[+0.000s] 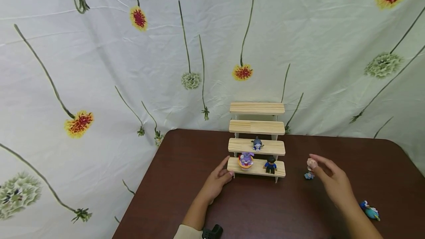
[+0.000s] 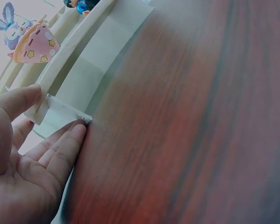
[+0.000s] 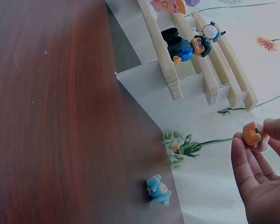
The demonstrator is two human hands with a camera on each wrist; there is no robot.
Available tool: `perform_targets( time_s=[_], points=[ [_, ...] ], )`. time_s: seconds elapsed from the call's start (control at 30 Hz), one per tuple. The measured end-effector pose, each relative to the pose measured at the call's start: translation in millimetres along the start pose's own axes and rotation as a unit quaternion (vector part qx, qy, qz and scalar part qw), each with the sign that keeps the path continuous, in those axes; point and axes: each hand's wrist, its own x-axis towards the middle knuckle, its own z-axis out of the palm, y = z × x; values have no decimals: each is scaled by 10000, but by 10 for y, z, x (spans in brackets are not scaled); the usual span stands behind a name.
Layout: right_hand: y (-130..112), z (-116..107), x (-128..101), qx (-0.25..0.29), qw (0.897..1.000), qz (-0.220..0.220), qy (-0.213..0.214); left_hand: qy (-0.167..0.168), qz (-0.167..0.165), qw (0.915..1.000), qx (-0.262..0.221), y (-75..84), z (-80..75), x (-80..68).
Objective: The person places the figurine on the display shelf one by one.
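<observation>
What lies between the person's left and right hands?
In the head view, a stepped wooden shelf with three figures on it, then a small blue figure beside the right hand.

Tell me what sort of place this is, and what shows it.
Probably an indoor tabletop display corner: a dark table, a flower-print cloth behind it, and a stepped wooden stand bearing small toy figures.

orange-and-pink figurine (image 3: pixel 252 134), light-blue figurine (image 3: pixel 158 189), purple rabbit (image 1: pixel 246 160), pale wooden shelves (image 1: pixel 257 127), red-brown table (image 1: pixel 186 150), white flower-print cloth (image 1: pixel 132 62)
</observation>
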Motion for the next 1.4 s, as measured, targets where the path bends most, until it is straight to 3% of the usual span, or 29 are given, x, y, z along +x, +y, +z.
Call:
perform_targets(
  time_s=[0.67, 1.4],
  points=[
    [-143, 115, 82, 577, 9983, -3, -37, -10, 2, 10000, -50, -17, -10, 21],
    [-221, 310, 173, 1092, 9930, -446, -46, -10, -82, 10000, -35, -20, -6, 10]
  ],
)
